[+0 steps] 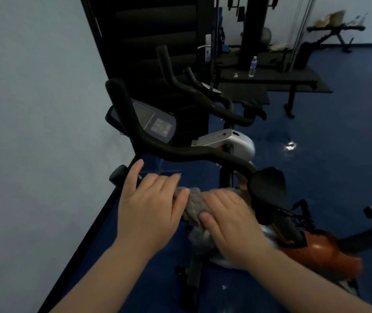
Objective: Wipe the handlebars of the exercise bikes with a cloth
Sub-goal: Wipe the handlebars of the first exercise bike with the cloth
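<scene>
The right hand [230,224] grips a grey cloth [191,206], its fingers curled over the cloth, which is wrapped round the near handlebar [180,152] of the closest exercise bike [311,245]. At nine o'clock from it, the left hand [149,204] presses down on the same bar with fingers bent over it, fingertips touching the cloth's edge. At twelve o'clock sits the bike's console [155,123]; beyond it, a second bike's handlebars [203,96]. A water bottle [252,66] stands on a bench [270,80] at one o'clock.

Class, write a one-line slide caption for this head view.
Both hands hold a grey cloth near the bike's handlebar.
</scene>
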`<state>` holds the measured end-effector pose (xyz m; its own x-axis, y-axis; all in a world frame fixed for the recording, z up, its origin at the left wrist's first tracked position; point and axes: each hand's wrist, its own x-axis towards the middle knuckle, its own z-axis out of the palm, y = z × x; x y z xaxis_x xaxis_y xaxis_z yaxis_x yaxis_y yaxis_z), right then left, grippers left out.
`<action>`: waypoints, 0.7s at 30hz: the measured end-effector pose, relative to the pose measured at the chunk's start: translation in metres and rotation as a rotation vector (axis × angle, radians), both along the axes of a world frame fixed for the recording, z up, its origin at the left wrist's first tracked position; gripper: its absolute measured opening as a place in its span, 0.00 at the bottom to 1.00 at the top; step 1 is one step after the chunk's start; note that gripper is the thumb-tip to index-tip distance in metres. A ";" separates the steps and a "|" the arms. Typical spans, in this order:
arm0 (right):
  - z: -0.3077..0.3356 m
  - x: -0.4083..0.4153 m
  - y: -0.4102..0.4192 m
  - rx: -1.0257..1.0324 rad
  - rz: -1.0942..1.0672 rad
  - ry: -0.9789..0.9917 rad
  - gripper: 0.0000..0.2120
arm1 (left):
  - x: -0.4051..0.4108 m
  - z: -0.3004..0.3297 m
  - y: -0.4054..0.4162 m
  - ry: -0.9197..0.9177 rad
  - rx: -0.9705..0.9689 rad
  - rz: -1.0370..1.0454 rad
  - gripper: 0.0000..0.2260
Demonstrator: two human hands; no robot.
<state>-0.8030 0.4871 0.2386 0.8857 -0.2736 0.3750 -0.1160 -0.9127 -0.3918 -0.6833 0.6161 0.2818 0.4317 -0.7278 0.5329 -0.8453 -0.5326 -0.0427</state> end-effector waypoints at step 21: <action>0.017 0.032 0.006 0.854 -0.669 0.037 0.17 | -0.014 -0.027 -0.007 0.001 -0.203 0.014 0.14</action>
